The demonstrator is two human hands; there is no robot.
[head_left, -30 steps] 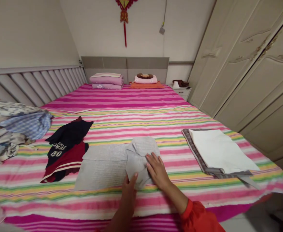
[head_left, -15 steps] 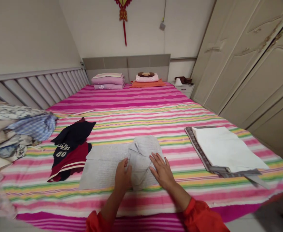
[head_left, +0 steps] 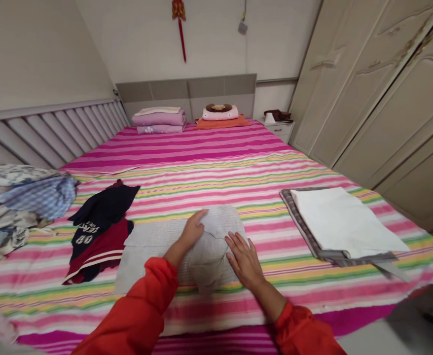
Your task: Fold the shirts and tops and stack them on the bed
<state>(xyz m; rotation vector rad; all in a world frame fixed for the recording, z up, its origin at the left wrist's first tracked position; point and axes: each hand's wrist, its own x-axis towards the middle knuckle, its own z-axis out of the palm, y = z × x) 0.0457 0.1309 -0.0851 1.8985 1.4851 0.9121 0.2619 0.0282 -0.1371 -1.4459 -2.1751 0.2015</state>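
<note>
A light grey, finely striped shirt [head_left: 146, 251] lies spread on the bed in front of me, its right part folded over in a creased flap. Near the top of that flap is my left hand [head_left: 191, 231], its fingers stretched to the right and the thumb apart, touching the cloth. My right hand [head_left: 244, 259] rests flat on the shirt's right edge with fingers spread. Left of the shirt lies a crumpled navy and dark red garment [head_left: 100, 231] with white lettering.
A white folded cloth [head_left: 345, 222] lies on a grey checked one [head_left: 301, 227] at the right. Heaped clothes [head_left: 27, 202] fill the left side. Folded purple bedding [head_left: 159, 118] and a pink folded item [head_left: 220, 114] sit by the headboard [head_left: 224, 86]. A wardrobe [head_left: 379, 98] stands at the right.
My left hand has moved up from the shirt's lower middle to the flap's top, and its fingers have straightened. The flap lies flatter. My right hand stays in place on the shirt.
</note>
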